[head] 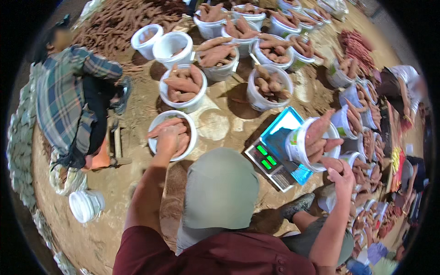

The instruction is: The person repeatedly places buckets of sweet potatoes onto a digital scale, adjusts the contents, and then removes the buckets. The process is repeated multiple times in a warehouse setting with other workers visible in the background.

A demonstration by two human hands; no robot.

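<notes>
My left hand (168,139) reaches into a white plastic bucket (195,135), its fingers over the sweet potatoes (183,144) inside; whether it grips one is not clear. At the right, my right hand (342,175) holds a sweet potato (331,164) at the rim of another white bucket (292,146). That bucket, heaped with sweet potatoes (318,132), stands tilted in view on a digital scale (275,168). The scale has a blue platform and lit green displays. My cap hides part of the floor between my arms.
Filled white buckets (183,87) stand ahead and along the right. A large sweet potato heap (127,24) lies at the upper left. A person in a plaid shirt (62,99) sits at the left near a white bucket (86,206). Other people are at the right.
</notes>
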